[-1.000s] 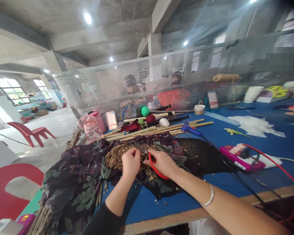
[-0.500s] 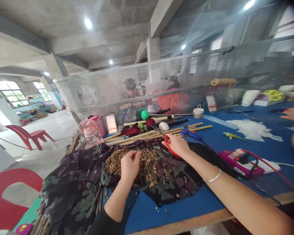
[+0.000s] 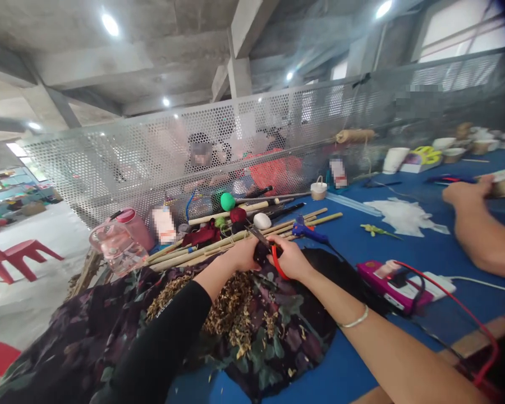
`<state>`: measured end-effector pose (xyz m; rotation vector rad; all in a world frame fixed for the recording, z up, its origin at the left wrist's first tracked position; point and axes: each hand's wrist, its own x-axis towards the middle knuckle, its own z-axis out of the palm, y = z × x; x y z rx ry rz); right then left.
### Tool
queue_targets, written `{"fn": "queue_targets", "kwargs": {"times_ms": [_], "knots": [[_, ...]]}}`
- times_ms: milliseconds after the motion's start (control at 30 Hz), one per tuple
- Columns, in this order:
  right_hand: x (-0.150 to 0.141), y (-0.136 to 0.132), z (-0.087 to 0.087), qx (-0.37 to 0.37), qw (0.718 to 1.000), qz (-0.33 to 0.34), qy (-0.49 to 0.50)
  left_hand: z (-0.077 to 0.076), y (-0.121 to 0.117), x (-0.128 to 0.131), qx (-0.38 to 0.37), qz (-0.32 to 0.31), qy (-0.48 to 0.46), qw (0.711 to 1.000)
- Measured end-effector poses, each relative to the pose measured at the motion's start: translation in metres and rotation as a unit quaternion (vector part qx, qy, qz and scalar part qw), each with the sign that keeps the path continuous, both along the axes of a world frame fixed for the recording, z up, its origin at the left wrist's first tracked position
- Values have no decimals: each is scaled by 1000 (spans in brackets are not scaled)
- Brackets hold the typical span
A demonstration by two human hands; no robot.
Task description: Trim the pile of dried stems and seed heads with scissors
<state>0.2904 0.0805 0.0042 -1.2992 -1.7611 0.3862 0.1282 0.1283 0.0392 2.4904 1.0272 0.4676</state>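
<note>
The right hand (image 3: 290, 258) holds a pair of red-handled scissors (image 3: 281, 265), its fingers curled around the handles, and the dark blades point up and away toward the far side of the bench (image 3: 340, 370). Whether the blades are parted is too small to tell. Just beside them, the left hand (image 3: 240, 253) has its fingers drawn together on a raised bit of dark floral cloth (image 3: 278, 325), near the scissors; the exact contact of the fingertips is hidden. The cloth lies rumpled over the near part of the blue bench top, with a loose heap of dried brown plant pieces (image 3: 235, 306) spread on it below the left forearm, and a few crumbs scattered toward its edge. A black sleeve covers the left arm, and a silver bangle (image 3: 356, 318) circles the right forearm. Beyond the hands lie pale poles (image 3: 202, 252), with a green ball (image 3: 228, 201), a dark red ball (image 3: 238, 215) and a white egg-shaped piece (image 3: 261, 221) among them. A blue glue gun (image 3: 309, 230) lies to the right of the hands, and farther right sits a magenta power unit (image 3: 381, 286) with cables. At the right edge, a co-worker's hand (image 3: 469, 193) reaches over the bench.
</note>
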Motion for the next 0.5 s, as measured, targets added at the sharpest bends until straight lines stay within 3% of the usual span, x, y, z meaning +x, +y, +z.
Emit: {"fn": "queue_targets", "kwargs": {"times_ms": [67,133,233,333,400,500], "knots": [[0,-3,1,17,998,29,47,2,5,5,-17,-6,-8,1000],[2,-2,0,16,998,17,61,5,11,6,-36,6,-32,999],[8,2,-4,-27,997,-19,63,6,21,4,-110,42,-76,990],[15,7,-6,-89,994,-14,57,-1,30,3,-189,86,-132,969],[19,7,-5,-118,992,-27,36,-8,34,4,-183,106,-151,966],[22,3,1,-107,990,-88,-14,-16,36,8,-108,96,-140,980]]}}
